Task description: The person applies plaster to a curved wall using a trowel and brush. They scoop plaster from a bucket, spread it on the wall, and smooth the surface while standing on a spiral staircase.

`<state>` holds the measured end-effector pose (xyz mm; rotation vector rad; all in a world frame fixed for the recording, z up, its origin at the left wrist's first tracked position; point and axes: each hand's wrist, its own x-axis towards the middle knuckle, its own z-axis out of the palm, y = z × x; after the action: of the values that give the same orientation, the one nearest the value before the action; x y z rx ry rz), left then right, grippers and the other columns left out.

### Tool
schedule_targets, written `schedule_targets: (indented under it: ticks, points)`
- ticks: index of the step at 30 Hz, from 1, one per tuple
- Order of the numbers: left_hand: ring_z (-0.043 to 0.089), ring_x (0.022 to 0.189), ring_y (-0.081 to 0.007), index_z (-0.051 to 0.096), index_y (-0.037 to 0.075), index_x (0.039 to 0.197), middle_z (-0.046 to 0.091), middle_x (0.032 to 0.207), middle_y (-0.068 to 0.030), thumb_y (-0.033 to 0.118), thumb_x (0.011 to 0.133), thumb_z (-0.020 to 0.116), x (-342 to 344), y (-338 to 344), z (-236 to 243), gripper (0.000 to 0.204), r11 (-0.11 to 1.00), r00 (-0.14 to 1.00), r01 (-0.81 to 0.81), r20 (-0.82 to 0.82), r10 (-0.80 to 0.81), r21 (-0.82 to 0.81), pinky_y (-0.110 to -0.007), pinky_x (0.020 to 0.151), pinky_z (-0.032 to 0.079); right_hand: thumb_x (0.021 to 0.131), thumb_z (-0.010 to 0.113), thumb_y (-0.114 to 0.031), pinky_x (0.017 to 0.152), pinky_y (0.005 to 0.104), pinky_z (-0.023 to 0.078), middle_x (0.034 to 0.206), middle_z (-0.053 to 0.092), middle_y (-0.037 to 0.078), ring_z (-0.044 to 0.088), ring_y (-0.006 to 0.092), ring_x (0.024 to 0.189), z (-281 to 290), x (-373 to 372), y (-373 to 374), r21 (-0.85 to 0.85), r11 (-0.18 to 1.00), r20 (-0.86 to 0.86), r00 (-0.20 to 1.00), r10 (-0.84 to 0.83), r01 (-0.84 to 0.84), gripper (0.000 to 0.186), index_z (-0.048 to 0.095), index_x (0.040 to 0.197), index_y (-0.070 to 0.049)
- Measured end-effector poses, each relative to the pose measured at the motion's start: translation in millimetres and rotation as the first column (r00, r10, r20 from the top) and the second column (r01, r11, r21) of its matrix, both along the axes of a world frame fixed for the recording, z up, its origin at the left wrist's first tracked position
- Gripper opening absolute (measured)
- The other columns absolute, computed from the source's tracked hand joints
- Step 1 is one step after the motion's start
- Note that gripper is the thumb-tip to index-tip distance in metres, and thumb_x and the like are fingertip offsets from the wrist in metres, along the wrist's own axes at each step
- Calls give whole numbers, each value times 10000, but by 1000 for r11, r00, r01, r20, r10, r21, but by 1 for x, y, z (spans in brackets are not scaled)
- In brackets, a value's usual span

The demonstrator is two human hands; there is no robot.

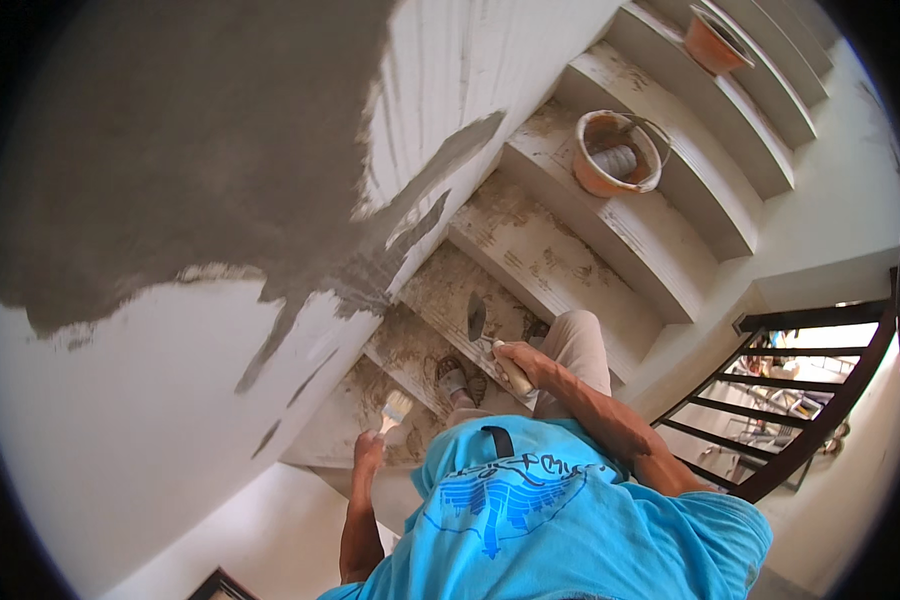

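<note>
On narrow stairs between the plastered wall (170, 180) and black railing (800, 420), the left hand (368, 450) grips a brush (395, 408), the right hand (518, 358) clasps a trowel (480, 322); an orange bucket (615, 152) holds grey mortar.

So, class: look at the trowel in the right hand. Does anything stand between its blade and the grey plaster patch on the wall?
Nothing visible does. The right hand holds the trowel over the stair steps, and only open air lies between its blade and the grey plaster patch on the wall. The left hand, holding a brush, hangs lower and to the side.
</note>
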<state>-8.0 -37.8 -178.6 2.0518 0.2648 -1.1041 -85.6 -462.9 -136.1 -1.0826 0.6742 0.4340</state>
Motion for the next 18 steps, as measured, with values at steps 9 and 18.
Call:
schedule_targets:
  ticks: [9, 18]
  points:
    - [515, 628, -319, 524, 6, 846, 504, 669, -169, 342, 967, 499, 133, -263, 59, 358, 846, 761, 510, 538, -361, -154, -446, 606, 396, 897, 510, -198, 483, 327, 483, 738, 550, 72, 554, 172, 568, 4, -34, -17, 135, 899, -124, 907, -401, 416, 274, 527, 1127, -52]
    - [590, 678, -330, 590, 1, 936, 580, 722, -180, 227, 955, 512, 199, -532, 150, 239, 610, 384, 784, 864, -326, -118, -427, 633, 448, 787, 558, -53, 407, 346, 459, 746, 538, 80, 554, 178, 538, 19, -9, -31, 58, 791, -51, 793, -607, 609, 373, 476, 1150, -69]
